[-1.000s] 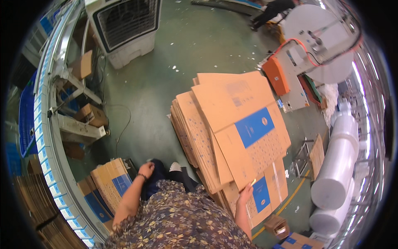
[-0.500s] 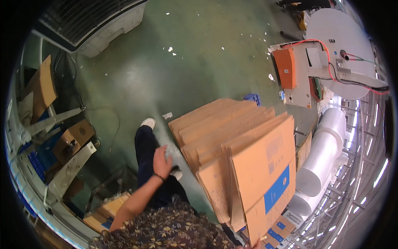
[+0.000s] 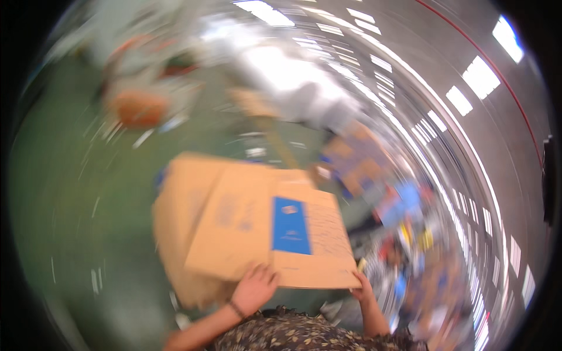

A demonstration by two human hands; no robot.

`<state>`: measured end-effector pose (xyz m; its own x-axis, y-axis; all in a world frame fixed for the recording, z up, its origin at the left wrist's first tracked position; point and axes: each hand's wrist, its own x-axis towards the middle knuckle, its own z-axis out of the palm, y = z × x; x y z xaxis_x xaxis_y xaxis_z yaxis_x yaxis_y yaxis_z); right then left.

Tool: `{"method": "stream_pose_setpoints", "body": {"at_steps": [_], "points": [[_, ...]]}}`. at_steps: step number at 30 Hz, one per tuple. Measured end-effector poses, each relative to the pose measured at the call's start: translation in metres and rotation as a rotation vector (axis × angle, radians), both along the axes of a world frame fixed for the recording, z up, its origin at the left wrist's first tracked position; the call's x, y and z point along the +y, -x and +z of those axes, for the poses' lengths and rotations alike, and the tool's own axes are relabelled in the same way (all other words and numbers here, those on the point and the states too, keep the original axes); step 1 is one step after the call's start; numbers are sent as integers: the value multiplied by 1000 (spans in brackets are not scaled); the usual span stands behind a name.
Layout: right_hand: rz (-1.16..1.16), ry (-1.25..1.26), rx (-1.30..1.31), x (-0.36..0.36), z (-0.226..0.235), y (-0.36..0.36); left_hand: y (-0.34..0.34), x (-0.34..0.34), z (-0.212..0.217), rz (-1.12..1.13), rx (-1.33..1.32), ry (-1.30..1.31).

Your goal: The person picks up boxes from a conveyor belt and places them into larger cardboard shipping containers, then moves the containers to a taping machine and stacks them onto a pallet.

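Note:
A flattened cardboard box (image 3: 234, 234), brown with a blue printed panel, lies across the top of a stack of flattened boxes (image 3: 177, 199) in front of me. My left hand (image 3: 256, 286) rests on its near edge, fingers laid over the upper face and slightly apart. Its palm underside is hidden. At the near right corner, my right hand (image 3: 363, 288) grips the same box, thumb on top and the other fingers mostly out of sight beneath. The right part of the box sticks out past the stack.
Blurred white rolls (image 3: 293, 82) stand beyond the stack, with an orange part (image 3: 139, 108) of a machine at far left. More brown and blue boxes (image 3: 357, 155) are stacked at the right. A person in light blue (image 3: 404, 202) is near them. Green floor (image 3: 76, 216) extends to the left.
My view has swung to the right, so the stack now sits ahead. My left hand has come from hanging free onto the top box. The right hand still holds the box edge.

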<state>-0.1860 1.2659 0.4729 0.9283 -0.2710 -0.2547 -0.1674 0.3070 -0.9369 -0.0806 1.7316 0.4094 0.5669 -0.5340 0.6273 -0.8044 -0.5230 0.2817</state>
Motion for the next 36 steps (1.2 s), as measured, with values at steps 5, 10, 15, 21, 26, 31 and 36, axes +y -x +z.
{"method": "stream_pose_setpoints", "body": {"at_steps": [5,10,15,21,26,31,36], "points": [[-209,-15,34,37,-41,-5,-102,-52,-49,-194,-95,-126],[-448,-493,-352,41,-92,100,-140,-157,59,-641,-360,-291],[-1111,-273,220,44,-218,225,-90,-359,111,-966,-343,-771],[-1385,-487,-255,91,-164,272,-81,-540,121,-1290,-378,-754],[-1443,-370,43,103,-132,253,-38,-656,125,-1603,-281,-791],[-630,-245,1047,194,-188,196,29,-736,87,-1958,-213,-832],[-682,133,1272,187,-206,113,117,-759,22,-2202,-206,-871]]}}
